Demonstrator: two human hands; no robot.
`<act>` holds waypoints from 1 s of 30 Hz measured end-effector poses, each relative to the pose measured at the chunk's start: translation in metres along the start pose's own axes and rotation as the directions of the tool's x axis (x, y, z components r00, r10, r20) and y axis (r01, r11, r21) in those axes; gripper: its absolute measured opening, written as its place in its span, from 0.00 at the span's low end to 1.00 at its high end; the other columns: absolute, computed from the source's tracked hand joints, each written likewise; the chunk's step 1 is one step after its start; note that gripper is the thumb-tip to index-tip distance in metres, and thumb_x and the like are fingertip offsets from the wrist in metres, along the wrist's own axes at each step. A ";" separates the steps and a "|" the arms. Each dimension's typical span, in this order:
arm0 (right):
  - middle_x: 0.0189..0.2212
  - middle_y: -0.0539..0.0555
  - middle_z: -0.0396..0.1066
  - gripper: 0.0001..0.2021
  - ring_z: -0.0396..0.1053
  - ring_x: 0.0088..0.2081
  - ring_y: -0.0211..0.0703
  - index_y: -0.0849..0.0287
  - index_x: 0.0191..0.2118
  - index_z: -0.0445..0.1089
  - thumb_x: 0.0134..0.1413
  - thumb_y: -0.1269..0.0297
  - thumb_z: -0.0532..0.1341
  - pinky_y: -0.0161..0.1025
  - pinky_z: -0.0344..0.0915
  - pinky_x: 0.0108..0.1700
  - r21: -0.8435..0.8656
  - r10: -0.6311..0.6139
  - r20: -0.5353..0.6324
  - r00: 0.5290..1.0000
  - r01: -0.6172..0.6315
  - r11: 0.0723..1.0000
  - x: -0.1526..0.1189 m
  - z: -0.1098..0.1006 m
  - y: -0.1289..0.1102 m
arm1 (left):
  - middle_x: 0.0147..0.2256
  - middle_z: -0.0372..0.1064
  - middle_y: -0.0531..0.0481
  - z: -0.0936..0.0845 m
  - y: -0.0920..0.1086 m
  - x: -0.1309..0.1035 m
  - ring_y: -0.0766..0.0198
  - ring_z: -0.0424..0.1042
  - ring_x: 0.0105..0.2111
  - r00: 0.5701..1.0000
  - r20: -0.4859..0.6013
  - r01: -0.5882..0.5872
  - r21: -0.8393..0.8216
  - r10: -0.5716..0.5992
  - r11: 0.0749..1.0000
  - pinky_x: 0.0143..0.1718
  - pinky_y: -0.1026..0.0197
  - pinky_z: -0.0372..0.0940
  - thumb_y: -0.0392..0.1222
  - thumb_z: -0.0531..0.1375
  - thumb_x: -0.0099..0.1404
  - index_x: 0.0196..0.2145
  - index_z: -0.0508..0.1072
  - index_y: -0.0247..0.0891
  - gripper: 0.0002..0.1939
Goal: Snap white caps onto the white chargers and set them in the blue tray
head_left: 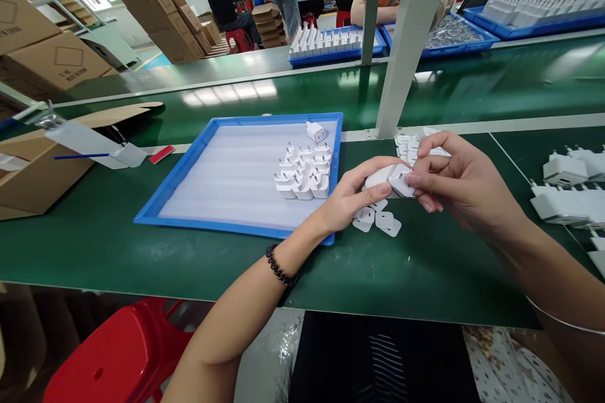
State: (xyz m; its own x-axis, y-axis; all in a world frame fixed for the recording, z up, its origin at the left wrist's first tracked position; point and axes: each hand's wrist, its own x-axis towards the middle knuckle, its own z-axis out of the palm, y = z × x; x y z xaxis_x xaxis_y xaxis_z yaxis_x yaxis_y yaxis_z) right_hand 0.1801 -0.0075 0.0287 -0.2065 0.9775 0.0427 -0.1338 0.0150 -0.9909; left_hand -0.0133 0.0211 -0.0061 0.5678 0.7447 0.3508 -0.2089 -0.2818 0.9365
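My left hand [357, 194] is closed on a white charger [378, 177], held above the green bench right of the tray. The fingers of my right hand [447, 173] pinch a small white piece [401, 181] against the charger's right end. Flat white pieces [387, 221] lie on the bench just below my hands, and more small white parts [407, 147] lie behind them. On the right side of the blue-rimmed tray [236, 227], several white plug chargers [302, 171] stand in rows with pins up. One more charger [316, 132] sits near the tray's back edge.
White chargers [562, 204] line the bench's right side. A metal post [401, 44] rises behind my hands. An open cardboard box [57, 182] and a red piece [162, 154] are at left. Blue trays [331, 58] and seated people are beyond; a red stool [108, 352] stands below.
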 end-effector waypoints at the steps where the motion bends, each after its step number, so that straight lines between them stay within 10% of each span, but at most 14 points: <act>1: 0.19 0.42 0.69 0.21 0.64 0.15 0.33 0.52 0.37 0.64 0.44 0.63 0.77 0.32 0.55 0.16 0.004 0.028 0.010 1.000 -0.028 1.000 0.001 -0.001 0.000 | 0.51 0.72 0.43 0.000 0.000 0.000 0.54 0.70 0.51 1.000 0.006 0.002 0.006 -0.002 1.000 0.53 0.55 0.65 0.53 0.60 0.66 0.50 0.74 0.38 0.21; 30: 0.17 0.44 0.69 0.21 0.56 0.13 0.26 0.56 0.35 0.66 0.40 0.60 0.77 0.28 0.45 0.15 0.108 0.243 0.083 0.966 -0.251 0.962 0.004 -0.002 -0.002 | 0.50 0.75 0.44 0.000 0.001 0.000 0.52 0.71 0.53 0.999 0.049 -0.021 0.011 0.020 1.000 0.57 0.54 0.63 0.51 0.59 0.67 0.51 0.76 0.40 0.19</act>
State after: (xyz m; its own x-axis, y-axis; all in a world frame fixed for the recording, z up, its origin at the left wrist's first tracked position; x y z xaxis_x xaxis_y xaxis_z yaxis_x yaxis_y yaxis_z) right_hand 0.1812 -0.0030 0.0311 -0.3124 0.9309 -0.1893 -0.1812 -0.2540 -0.9501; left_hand -0.0132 0.0210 -0.0046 0.6018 0.7084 0.3688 -0.2118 -0.3037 0.9289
